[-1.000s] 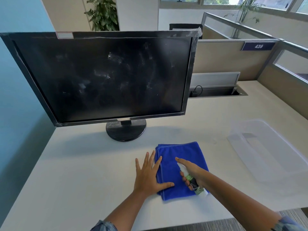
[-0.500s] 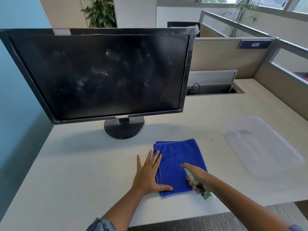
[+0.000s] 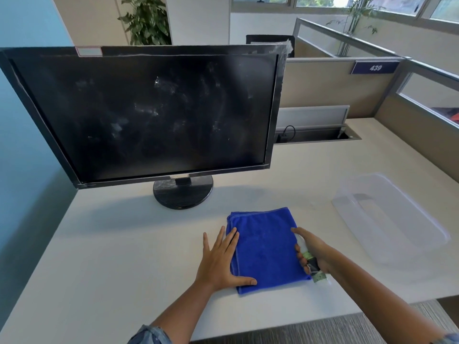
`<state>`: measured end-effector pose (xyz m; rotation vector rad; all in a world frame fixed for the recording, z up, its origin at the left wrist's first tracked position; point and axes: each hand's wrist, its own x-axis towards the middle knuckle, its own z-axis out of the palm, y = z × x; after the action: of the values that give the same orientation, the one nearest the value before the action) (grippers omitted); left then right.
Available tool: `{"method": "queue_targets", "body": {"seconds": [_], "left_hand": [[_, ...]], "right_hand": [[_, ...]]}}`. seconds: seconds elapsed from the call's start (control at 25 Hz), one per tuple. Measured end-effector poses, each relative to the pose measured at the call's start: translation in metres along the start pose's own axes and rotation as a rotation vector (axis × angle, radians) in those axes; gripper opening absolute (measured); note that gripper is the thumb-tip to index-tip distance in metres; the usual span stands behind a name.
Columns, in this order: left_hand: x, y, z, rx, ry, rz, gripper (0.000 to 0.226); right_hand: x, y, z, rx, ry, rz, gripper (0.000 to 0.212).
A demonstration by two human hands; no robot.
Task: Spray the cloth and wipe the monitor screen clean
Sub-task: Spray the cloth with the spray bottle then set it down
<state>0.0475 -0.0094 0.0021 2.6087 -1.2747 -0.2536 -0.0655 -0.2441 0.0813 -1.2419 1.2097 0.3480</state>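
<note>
A folded blue cloth (image 3: 265,247) lies flat on the white desk (image 3: 111,256) in front of the monitor. My left hand (image 3: 221,259) presses flat on the cloth's left edge, fingers spread, thumb along its near edge. My right hand (image 3: 311,249) is closed around a small spray bottle (image 3: 313,265) with a green and black label, held over the cloth's right edge, index finger on top of the nozzle. The black monitor (image 3: 149,112) stands behind on a round base (image 3: 182,192); its dark screen shows pale smudges and streaks.
A clear plastic tub (image 3: 387,217) sits on the desk to the right. Behind it a cable slot (image 3: 315,136) is open in the desk beneath beige partitions. A blue wall (image 3: 22,145) runs along the left. The desk's front edge is close to my arms.
My right hand with the spray bottle has shifted from over the cloth's middle to its right edge. My left hand stays pressed on the cloth. The camera view drifted slightly.
</note>
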Motion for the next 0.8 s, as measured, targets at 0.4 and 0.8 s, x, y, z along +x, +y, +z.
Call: {"method": "queue_targets", "body": {"seconds": [0.4,0.8], "left_hand": [[-0.001,0.001,-0.001,0.002,0.021,0.018,0.125],[-0.001,0.001,-0.003,0.002,0.023,0.015,0.125]], "right_hand": [[0.011,-0.045,0.015,-0.009,0.005,-0.112,0.048],[0.012,-0.034,0.039,-0.119,-0.109,-0.120,0.054]]}}
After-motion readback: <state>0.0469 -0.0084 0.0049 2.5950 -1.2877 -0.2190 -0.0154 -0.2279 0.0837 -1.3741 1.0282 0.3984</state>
